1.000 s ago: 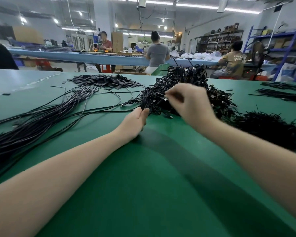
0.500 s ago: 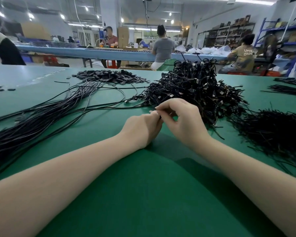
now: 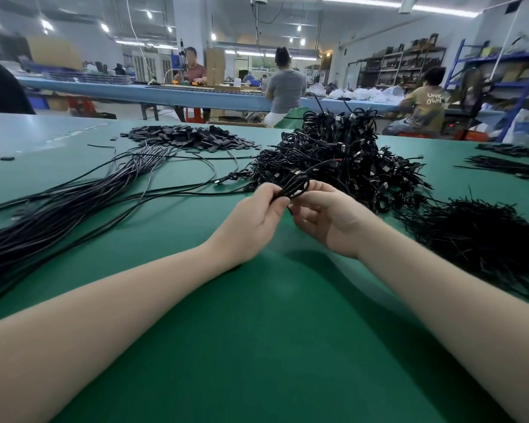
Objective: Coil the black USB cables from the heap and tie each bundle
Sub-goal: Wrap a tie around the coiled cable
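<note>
Both hands meet over the green table, a little in front of the heap of coiled black USB cables (image 3: 342,154). My left hand (image 3: 251,221) pinches a small black cable bundle (image 3: 293,186) from the left. My right hand (image 3: 327,215) grips the same bundle from the right, its fingers curled under the loops. A long fan of uncoiled black cables (image 3: 58,209) lies stretched across the left side of the table. A pile of thin black ties (image 3: 483,239) sits to the right of my right hand.
A flat pile of black tabs (image 3: 190,137) lies at the back left of the green table (image 3: 257,346). More black strands (image 3: 513,163) lie at the far right. Beyond the table several people sit at a long blue bench (image 3: 165,93).
Both hands have drawn back from the heap toward me and risen off the table. A looped cable bundle now shows between them, where a second ago the right hand reached into the heap.
</note>
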The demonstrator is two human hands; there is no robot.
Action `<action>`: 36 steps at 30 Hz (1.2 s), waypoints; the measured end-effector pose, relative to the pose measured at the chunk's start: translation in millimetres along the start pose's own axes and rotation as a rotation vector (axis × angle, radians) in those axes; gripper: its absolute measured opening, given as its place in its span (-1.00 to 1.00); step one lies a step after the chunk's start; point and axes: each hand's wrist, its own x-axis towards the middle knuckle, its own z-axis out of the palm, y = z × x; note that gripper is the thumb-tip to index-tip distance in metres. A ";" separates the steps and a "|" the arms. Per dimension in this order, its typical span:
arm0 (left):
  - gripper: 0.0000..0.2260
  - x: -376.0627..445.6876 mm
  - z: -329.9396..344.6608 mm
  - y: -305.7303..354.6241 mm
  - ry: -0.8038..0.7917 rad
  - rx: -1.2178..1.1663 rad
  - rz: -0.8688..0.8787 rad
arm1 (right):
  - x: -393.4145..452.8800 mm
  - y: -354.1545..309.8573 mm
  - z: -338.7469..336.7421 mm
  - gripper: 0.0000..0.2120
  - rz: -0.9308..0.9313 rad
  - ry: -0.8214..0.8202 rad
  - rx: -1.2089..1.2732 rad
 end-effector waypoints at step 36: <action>-0.85 9.9 5.1 -5.4 -0.123 -0.399 -0.395 | -4.4 20.3 0.4 -0.89 -0.338 0.131 -0.552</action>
